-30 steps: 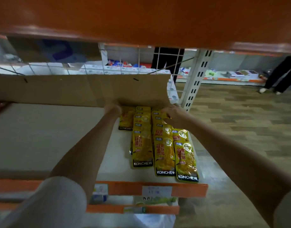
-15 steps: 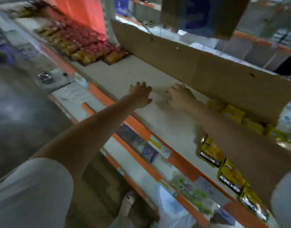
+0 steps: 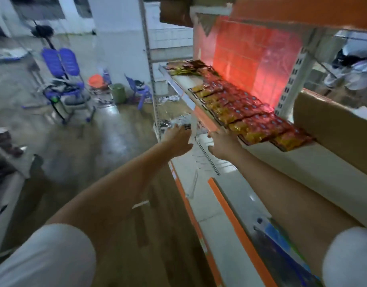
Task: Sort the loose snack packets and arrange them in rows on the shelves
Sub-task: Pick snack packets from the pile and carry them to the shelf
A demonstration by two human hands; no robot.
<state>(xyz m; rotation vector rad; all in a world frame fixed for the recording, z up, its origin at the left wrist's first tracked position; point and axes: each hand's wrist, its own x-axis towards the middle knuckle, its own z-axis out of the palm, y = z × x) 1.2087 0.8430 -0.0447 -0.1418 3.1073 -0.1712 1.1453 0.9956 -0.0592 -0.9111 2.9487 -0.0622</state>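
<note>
Red and yellow snack packets [image 3: 242, 112] lie in tidy rows on the orange-edged shelf [image 3: 286, 164], with a loose pile of dark packets [image 3: 186, 68] at its far end. My left hand [image 3: 178, 139] reaches out past the shelf's front edge, fingers spread and empty. My right hand [image 3: 224, 141] stretches beside it with fingers straight, its tips at the near corner of the packet rows; it holds nothing. The yellow packets seen earlier are out of view.
A brown cardboard sheet [image 3: 333, 125] stands along the shelf's back at right. Lower shelves [image 3: 236, 224] run below. Purple chairs [image 3: 62, 79], a green bucket [image 3: 117, 93] and clutter stand on the floor at left. A person [image 3: 352, 69] is behind the rack.
My view has swung left along the shelf, away from the yellow packets. Both hands have left them and now reach empty toward the red and yellow packet rows.
</note>
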